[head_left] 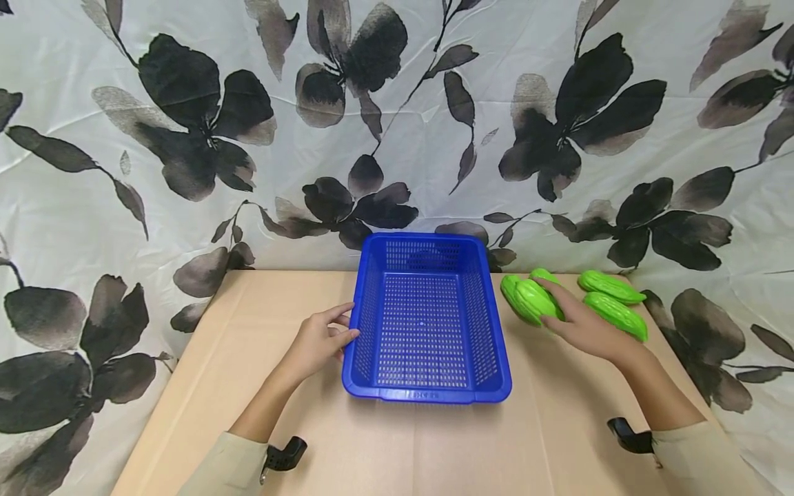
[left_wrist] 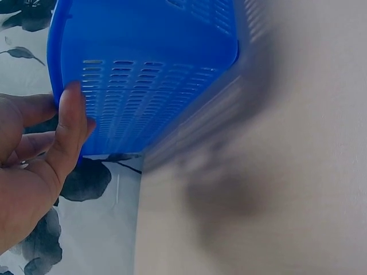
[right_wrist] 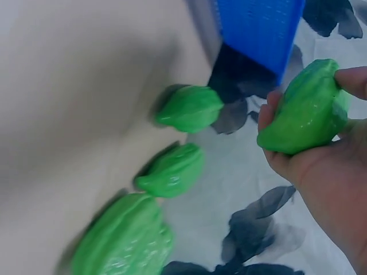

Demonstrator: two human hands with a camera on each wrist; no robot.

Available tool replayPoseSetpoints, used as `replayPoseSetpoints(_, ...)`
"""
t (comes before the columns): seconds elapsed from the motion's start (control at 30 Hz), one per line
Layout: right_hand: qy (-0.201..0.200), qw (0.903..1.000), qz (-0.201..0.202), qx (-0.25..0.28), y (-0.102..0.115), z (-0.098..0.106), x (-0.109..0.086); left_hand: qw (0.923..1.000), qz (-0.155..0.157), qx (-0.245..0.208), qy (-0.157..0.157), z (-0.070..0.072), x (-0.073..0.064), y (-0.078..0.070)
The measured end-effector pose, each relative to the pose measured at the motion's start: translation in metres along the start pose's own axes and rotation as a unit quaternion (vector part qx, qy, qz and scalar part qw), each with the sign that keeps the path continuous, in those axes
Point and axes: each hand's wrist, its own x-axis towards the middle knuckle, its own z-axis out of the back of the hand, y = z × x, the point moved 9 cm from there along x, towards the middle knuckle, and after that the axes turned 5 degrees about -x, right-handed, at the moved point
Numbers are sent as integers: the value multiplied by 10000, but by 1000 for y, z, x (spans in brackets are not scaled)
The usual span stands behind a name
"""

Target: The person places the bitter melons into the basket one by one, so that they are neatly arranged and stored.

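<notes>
In the head view, a blue plastic basket (head_left: 422, 395) with slotted walls stands on the table in the middle. My left hand (head_left: 319, 341) holds its left side, thumb and fingertips at the rim. The left wrist view shows the left hand (left_wrist: 43, 143) with fingers against the basket's outer wall (left_wrist: 126, 86). To the basket's right, my right hand (head_left: 586, 327) grips a bright green, ridged gourd (head_left: 537, 303). The right wrist view shows this gourd (right_wrist: 309, 109) between thumb and curled fingers, its pointed end sticking out.
Several similar green gourds lie near the table's right back corner, among them one gourd (head_left: 611, 286) at the back and another gourd (head_left: 615, 315) by the right wrist. Behind the tan table (head_left: 397, 448) hangs a white cloth (head_left: 434, 158) with dark flowers.
</notes>
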Motion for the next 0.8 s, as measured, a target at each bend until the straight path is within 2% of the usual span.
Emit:
replayPoseSetpoints(0.3,277,9994,28,220,29,5,27,10000,-32,5,-10,0,-2,-2)
replayPoseSetpoints(0.57,544,9961,593,363,61,-1,48,10000,-6,-10,-6,0,-1,-1)
replayPoseSetpoints(0.8,842,9928,844,111,74,-15,64,10000,-40,-82,1,1,0,0)
